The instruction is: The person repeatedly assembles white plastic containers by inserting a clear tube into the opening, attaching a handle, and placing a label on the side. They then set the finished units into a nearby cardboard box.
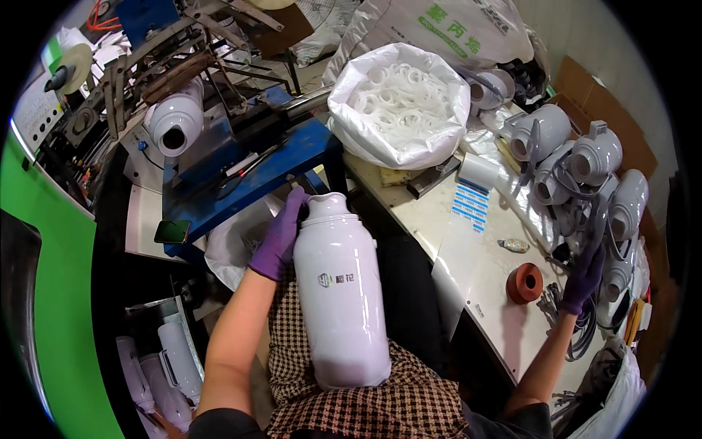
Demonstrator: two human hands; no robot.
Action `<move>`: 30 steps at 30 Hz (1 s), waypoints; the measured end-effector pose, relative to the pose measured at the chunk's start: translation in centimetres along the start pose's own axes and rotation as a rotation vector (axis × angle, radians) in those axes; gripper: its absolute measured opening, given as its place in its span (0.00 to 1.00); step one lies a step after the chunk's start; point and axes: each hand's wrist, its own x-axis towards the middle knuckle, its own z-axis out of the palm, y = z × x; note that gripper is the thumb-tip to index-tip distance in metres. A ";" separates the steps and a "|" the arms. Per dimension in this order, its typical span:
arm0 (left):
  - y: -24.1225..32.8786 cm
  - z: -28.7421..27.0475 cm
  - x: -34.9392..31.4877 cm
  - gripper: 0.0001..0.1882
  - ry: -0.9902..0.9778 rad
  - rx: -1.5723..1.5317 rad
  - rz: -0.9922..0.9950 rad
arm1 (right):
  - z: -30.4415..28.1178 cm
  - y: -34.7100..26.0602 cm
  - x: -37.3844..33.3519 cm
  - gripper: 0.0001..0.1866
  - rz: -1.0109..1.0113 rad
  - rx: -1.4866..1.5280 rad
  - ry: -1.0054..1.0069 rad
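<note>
A glossy pale-lilac thermos flask [340, 293] stands upright on my lap, its spouted collar at the top and a small printed mark on its front. My left hand [279, 233], in a purple glove, grips it by the collar's left side. Out to the right, my purple-gloved right hand [583, 276] reaches into a pile of grey flask tops with spouts [574, 157] and curved grey handles [601, 212]. Its fingertips are against a grey handle, but how they are bent is hidden. Beside that wrist lies a bundle of thin grey strips [559, 304].
A white sack of translucent rings [398, 106] stands at the table's far end. On the white table [409, 197] are a label roll [479, 173] and a reddish-brown ring [524, 283]. A blue metal bench [292, 150] holds a phone [172, 232]. More flasks [179, 358] lie lower left.
</note>
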 end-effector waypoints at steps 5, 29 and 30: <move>0.0 0.6 -1.7 0.43 -0.125 -0.130 0.020 | 15.8 -24.1 -3.5 0.16 0.463 1.256 -0.592; 2.2 -3.8 -6.7 0.12 -0.170 -0.873 0.131 | 30.2 -32.5 -14.2 0.22 1.119 2.205 -1.335; 2.3 -3.9 -6.6 0.12 -0.164 -0.922 0.076 | 30.5 -32.5 -14.5 0.21 1.139 2.199 -1.320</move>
